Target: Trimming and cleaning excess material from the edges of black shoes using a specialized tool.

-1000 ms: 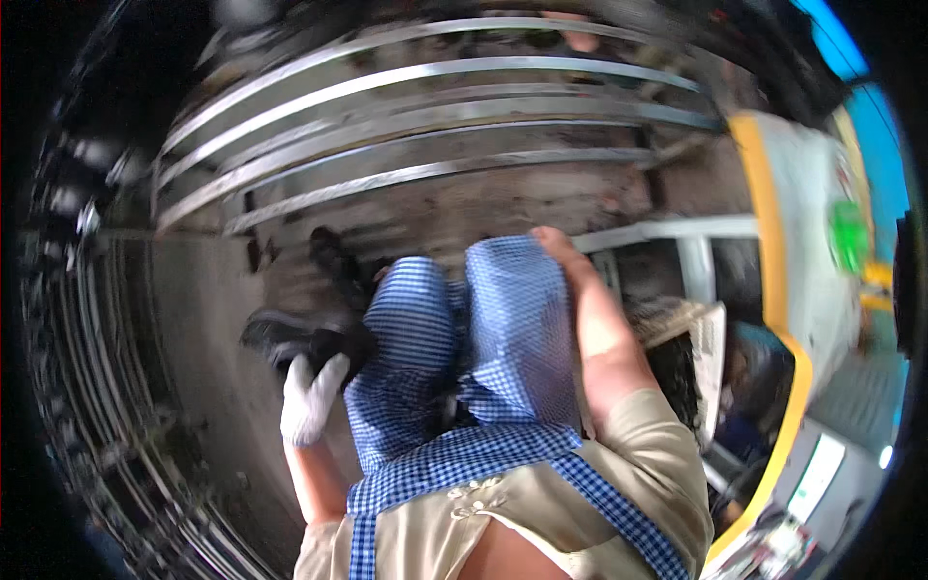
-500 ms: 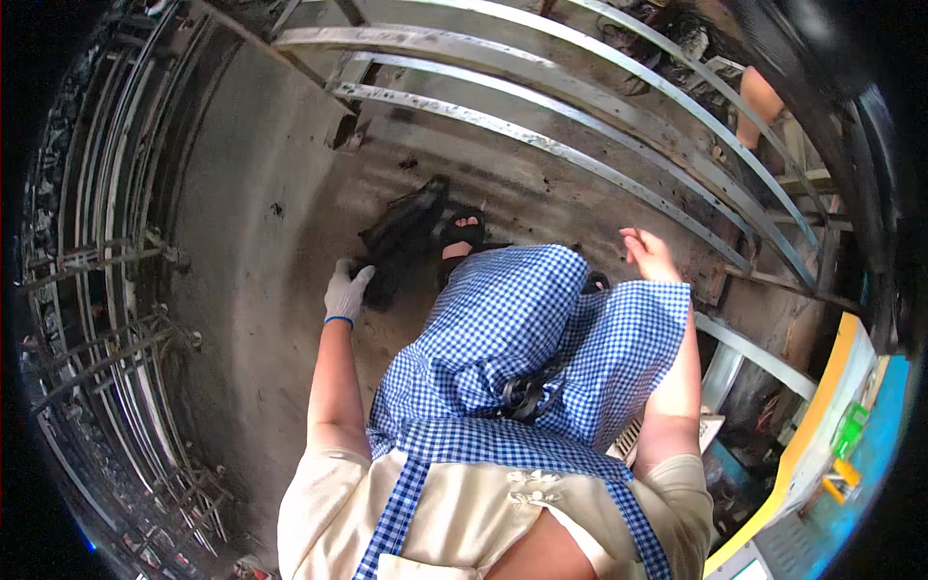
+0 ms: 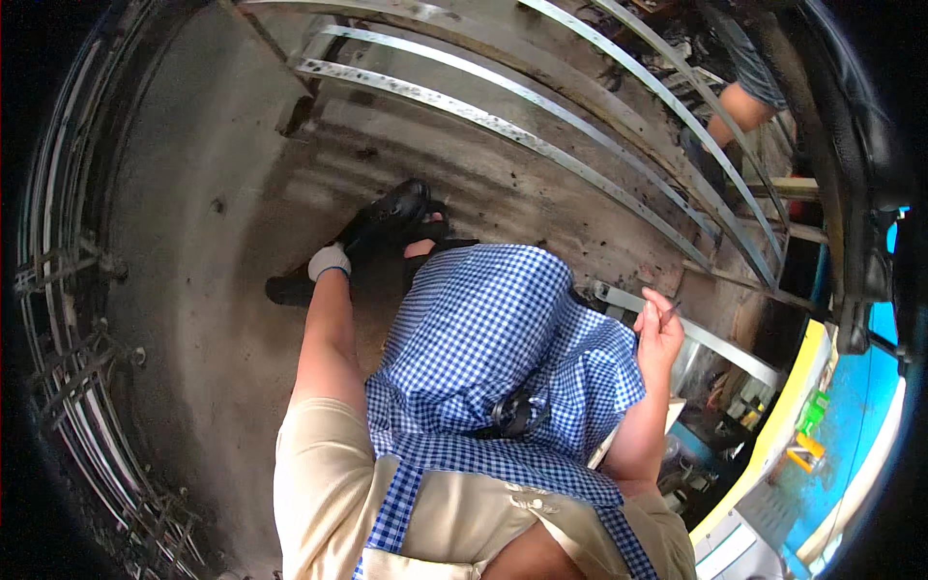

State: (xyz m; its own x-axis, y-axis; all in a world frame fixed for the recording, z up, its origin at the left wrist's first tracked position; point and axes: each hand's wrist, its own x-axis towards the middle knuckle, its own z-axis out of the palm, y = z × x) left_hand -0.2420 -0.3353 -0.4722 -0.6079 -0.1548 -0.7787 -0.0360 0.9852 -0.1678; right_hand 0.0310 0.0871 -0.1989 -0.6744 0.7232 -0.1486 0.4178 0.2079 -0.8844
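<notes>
Floor: stained grey concrete floor, dark smudges across it, seen from above.
Surroundings: curved metal bars run beyond the hands from upper left toward the right; a rack of thin metal rods stands well to the left of the left hand.
Left hand: the left hand wears a white glove and is closed on the near end of a dark flat object; how tightly the fingers wrap it cannot be told.
Dark object: its long axis runs from the glove up and to the right, the far end pointing toward the bars; it lies low over the floor, just beside a sandalled foot.
Right hand: the right hand is bare, raised, fingers pinched on 1 thin dark stick-like piece that points up and right.
In the way: the blue checked apron over the knees lies between the 2 hands and hides the floor there.
Farther off: another person's bare leg stands beyond the bars, upper right.
</notes>
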